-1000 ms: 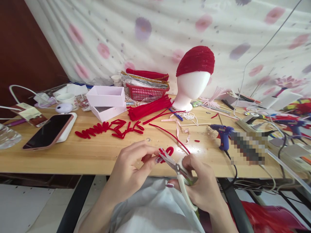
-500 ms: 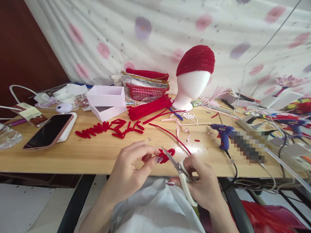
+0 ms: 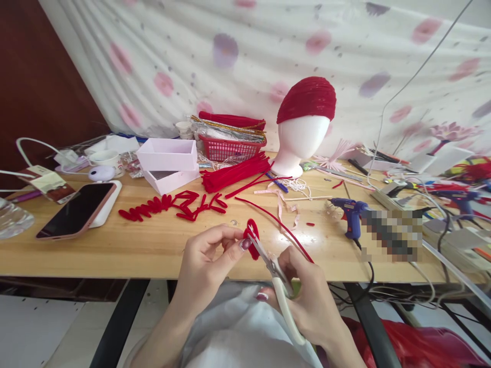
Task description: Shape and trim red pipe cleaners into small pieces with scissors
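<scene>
My left hand (image 3: 207,260) pinches a small red pipe-cleaner loop (image 3: 251,237) just above the near edge of the wooden table (image 3: 134,245). My right hand (image 3: 307,291) grips white-handled scissors (image 3: 274,278), whose blades reach up to the loop. A long red pipe-cleaner strand (image 3: 280,222) runs from the right hand across the table. Several finished red loops (image 3: 169,204) lie in a row further back.
A phone (image 3: 76,209) lies at the left. Pink boxes (image 3: 169,161), a red basket (image 3: 230,145), a bundle of red pipe cleaners (image 3: 233,174) and a foam head with a red cap (image 3: 305,122) stand behind. A blue glue gun (image 3: 351,214) and cables lie at the right.
Both hands shifted slightly left. The red loop has turned upright in my left fingers, and the scissor blades have closed in on it.
</scene>
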The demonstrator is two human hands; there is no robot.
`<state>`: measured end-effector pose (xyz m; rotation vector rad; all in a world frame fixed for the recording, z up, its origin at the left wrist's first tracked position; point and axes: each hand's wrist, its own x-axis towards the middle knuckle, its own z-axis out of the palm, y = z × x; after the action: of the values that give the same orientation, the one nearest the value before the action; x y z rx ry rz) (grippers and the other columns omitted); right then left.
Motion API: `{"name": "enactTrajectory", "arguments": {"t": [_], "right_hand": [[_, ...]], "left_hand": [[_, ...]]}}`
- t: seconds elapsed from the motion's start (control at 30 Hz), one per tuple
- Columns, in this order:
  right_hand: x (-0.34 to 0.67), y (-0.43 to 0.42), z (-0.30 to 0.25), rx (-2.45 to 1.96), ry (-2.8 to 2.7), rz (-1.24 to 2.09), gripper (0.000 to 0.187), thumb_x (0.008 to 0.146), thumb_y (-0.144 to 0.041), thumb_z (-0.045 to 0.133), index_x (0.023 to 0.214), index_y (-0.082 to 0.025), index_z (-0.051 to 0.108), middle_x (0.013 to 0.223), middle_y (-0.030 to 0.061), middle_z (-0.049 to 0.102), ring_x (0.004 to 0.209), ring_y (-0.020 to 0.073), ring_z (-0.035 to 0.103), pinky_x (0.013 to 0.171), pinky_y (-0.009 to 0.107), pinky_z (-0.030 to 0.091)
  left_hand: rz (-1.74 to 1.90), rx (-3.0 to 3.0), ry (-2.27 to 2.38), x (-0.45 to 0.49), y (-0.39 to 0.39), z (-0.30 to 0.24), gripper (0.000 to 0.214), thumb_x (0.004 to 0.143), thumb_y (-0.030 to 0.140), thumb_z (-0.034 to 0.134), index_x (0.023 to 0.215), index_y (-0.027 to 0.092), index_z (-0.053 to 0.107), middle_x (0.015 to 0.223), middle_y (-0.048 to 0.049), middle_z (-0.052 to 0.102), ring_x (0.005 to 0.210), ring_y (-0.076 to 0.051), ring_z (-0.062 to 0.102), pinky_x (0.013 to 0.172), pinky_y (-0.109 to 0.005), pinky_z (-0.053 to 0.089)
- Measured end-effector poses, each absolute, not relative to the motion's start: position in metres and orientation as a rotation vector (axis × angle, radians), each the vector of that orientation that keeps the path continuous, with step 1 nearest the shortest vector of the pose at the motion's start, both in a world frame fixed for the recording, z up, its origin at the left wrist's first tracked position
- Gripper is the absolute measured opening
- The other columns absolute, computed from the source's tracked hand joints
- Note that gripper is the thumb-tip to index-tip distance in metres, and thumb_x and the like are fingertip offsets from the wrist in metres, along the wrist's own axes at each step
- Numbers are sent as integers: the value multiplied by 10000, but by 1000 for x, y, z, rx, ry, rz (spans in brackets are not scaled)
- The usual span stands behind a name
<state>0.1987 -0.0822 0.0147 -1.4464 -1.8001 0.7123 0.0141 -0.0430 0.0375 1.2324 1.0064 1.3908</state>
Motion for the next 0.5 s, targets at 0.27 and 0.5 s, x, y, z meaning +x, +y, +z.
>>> {"name": "enactTrajectory", "arguments": {"t": [0.27, 0.5], "right_hand": [[200, -80, 11, -1396, -1766, 722, 450, 728, -370, 775, 724, -242, 344, 595, -90, 359, 525, 100, 312, 462, 219, 255], [200, -78, 13, -1393, -1770, 663, 464, 711, -389, 782, 697, -243, 343, 568, -89, 362, 500, 98, 312, 437, 209, 258]], "left_hand": [[1357, 1263, 982, 14, -44, 38, 137, 789, 309, 727, 809, 179, 765, 776, -50, 739, 690, -176, 642, 686, -286, 499], [1343, 1261, 984, 15, -44, 38, 136, 783, 308, 730, 790, 175, 758, 770, -48, 733, 694, -175, 640, 684, -278, 491]]}}
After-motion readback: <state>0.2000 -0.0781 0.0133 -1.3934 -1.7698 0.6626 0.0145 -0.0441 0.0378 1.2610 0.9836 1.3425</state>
